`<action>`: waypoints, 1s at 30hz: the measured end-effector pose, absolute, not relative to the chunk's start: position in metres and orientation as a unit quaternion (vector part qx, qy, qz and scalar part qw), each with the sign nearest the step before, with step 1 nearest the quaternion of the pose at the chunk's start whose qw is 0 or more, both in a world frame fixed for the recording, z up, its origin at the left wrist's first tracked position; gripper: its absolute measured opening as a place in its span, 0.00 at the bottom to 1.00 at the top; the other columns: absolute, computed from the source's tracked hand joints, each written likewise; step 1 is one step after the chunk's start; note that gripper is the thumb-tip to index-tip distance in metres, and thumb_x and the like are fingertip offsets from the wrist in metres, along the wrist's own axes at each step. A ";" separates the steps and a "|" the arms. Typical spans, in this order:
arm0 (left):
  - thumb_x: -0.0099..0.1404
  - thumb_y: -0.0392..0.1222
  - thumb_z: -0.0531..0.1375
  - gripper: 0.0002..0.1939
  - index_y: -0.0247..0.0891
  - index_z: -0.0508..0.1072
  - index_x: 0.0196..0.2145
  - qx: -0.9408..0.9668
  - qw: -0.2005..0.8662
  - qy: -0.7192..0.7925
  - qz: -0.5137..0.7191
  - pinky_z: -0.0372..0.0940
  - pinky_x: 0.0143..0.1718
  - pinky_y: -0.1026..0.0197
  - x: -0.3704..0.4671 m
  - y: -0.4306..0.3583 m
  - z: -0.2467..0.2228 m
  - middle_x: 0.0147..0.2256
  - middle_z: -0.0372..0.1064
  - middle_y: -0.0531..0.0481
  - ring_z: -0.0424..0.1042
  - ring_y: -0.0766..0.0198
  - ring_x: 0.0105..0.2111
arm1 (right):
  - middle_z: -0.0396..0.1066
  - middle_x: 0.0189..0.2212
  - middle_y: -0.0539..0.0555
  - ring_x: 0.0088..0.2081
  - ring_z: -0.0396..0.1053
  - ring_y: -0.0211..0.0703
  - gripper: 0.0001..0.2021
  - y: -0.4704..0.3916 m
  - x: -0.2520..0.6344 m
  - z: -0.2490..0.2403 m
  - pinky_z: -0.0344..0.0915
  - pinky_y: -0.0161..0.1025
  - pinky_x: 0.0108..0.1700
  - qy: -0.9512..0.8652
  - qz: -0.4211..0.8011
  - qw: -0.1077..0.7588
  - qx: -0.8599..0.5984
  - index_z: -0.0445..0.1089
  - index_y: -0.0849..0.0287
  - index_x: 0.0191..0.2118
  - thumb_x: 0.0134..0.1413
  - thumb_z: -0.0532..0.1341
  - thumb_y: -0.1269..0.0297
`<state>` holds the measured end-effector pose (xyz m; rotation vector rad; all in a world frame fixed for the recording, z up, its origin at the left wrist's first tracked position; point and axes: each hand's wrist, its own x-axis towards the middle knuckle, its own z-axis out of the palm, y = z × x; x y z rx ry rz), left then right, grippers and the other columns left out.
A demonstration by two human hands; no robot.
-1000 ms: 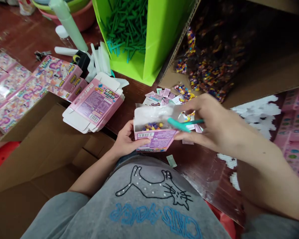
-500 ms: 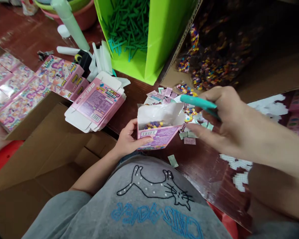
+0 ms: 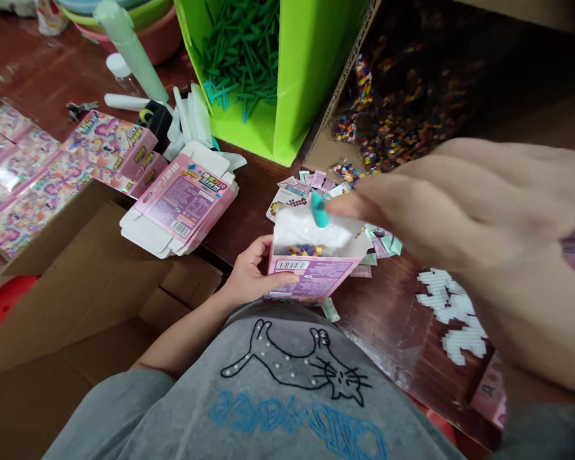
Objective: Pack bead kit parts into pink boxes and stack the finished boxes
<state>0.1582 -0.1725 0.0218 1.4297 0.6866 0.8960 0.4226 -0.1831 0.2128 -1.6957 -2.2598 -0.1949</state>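
Carton, open, pink and purple [image 3: 316,279], one: sitting at the clock's centre, before the grey shirt [image 3: 287,358], with small purple and yellow pieces [image 3: 304,250] lying inside. Left hand [image 3: 256,275], 9 o'clock: gripping the carton's side, thumb pressing its printed face. Right hand [image 3: 436,211], 2 o'clock, blurred: holding a teal plastic stick [image 3: 319,211] at its fingertips, over the carton's mouth. Flattened cartons [image 3: 184,198], stacked: lying at 10 o'clock. Paper sachets [image 3: 316,181]: spreading at 12. Cardboard box [image 3: 323,137], 1 o'clock: containing bagged multicoloured pieces [image 3: 402,137]. White gridded plates [image 3: 455,313]: resting on the tabletop [image 3: 388,303], toward 4.
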 end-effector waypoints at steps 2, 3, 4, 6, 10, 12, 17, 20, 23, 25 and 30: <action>0.57 0.57 0.83 0.37 0.39 0.80 0.57 0.615 0.625 0.290 0.384 0.79 0.49 0.55 0.156 -0.171 0.024 0.49 0.86 0.44 0.85 0.55 0.44 | 0.69 0.24 0.51 0.30 0.66 0.41 0.27 -0.174 0.412 0.216 0.52 0.42 0.30 -0.855 -0.092 0.058 -0.506 0.79 0.50 0.33 0.83 0.51 0.49; 0.57 0.58 0.83 0.38 0.39 0.81 0.58 0.617 0.625 0.288 0.383 0.79 0.49 0.54 0.155 -0.170 0.025 0.49 0.86 0.44 0.85 0.54 0.45 | 0.69 0.24 0.51 0.29 0.64 0.41 0.25 -0.171 0.407 0.216 0.51 0.43 0.29 -0.878 -0.076 0.030 -0.472 0.77 0.50 0.32 0.83 0.52 0.55; 0.57 0.58 0.83 0.38 0.40 0.81 0.59 0.623 0.620 0.287 0.380 0.79 0.50 0.53 0.155 -0.169 0.026 0.49 0.86 0.43 0.85 0.53 0.45 | 0.70 0.25 0.51 0.30 0.64 0.41 0.23 -0.168 0.404 0.215 0.52 0.44 0.30 -0.894 -0.055 0.015 -0.444 0.77 0.50 0.33 0.82 0.52 0.60; 0.56 0.59 0.83 0.39 0.40 0.82 0.60 0.646 0.604 0.285 0.369 0.80 0.50 0.52 0.154 -0.167 0.028 0.49 0.87 0.44 0.85 0.53 0.45 | 0.71 0.27 0.52 0.31 0.63 0.42 0.20 -0.165 0.399 0.208 0.55 0.45 0.31 -0.914 -0.024 0.020 -0.404 0.76 0.51 0.35 0.80 0.53 0.67; 0.57 0.61 0.82 0.38 0.41 0.83 0.59 0.665 0.590 0.294 0.351 0.80 0.47 0.52 0.157 -0.165 0.025 0.46 0.87 0.46 0.84 0.53 0.43 | 0.69 0.26 0.51 0.30 0.62 0.42 0.17 -0.168 0.396 0.189 0.51 0.45 0.30 -0.932 -0.036 0.027 -0.361 0.74 0.53 0.36 0.77 0.52 0.73; 0.57 0.62 0.82 0.37 0.41 0.83 0.58 0.655 0.592 0.307 0.356 0.80 0.48 0.52 0.158 -0.164 0.022 0.46 0.87 0.46 0.85 0.53 0.43 | 0.69 0.26 0.51 0.29 0.61 0.42 0.18 -0.171 0.394 0.180 0.48 0.45 0.29 -0.934 -0.062 0.017 -0.351 0.74 0.54 0.37 0.76 0.51 0.75; 0.58 0.61 0.82 0.37 0.40 0.83 0.59 0.667 0.594 0.287 0.346 0.80 0.48 0.53 0.156 -0.163 0.021 0.47 0.87 0.45 0.85 0.54 0.43 | 0.70 0.25 0.50 0.29 0.64 0.42 0.19 -0.166 0.396 0.170 0.48 0.43 0.29 -0.931 -0.048 0.027 -0.359 0.75 0.55 0.38 0.82 0.52 0.67; 0.60 0.59 0.82 0.37 0.42 0.83 0.61 0.699 0.574 0.241 0.352 0.81 0.47 0.55 0.153 -0.160 0.027 0.47 0.88 0.44 0.87 0.55 0.42 | 0.73 0.25 0.48 0.27 0.68 0.39 0.23 -0.171 0.410 0.179 0.52 0.41 0.29 -0.930 -0.033 0.089 -0.354 0.74 0.54 0.36 0.85 0.53 0.54; 0.64 0.54 0.81 0.34 0.44 0.82 0.63 0.734 0.498 0.215 0.410 0.82 0.48 0.55 0.148 -0.154 0.034 0.51 0.88 0.43 0.88 0.54 0.45 | 0.82 0.32 0.51 0.30 0.77 0.42 0.29 -0.198 0.432 0.193 0.62 0.41 0.30 -0.895 -0.033 0.186 -0.403 0.76 0.53 0.42 0.74 0.58 0.30; 0.65 0.49 0.80 0.34 0.47 0.80 0.66 0.744 0.445 0.186 0.463 0.82 0.51 0.53 0.146 -0.149 0.039 0.53 0.87 0.42 0.88 0.54 0.48 | 0.85 0.37 0.52 0.30 0.80 0.46 0.37 -0.221 0.442 0.197 0.66 0.43 0.28 -0.841 -0.016 0.236 -0.486 0.76 0.52 0.50 0.61 0.62 0.19; 0.64 0.45 0.81 0.42 0.50 0.74 0.72 0.754 0.396 0.106 0.514 0.82 0.58 0.50 0.153 -0.145 0.044 0.57 0.86 0.42 0.87 0.52 0.55 | 0.85 0.40 0.49 0.32 0.81 0.46 0.06 -0.249 0.430 0.183 0.69 0.42 0.29 -0.791 0.026 0.267 -0.550 0.77 0.45 0.53 0.75 0.68 0.56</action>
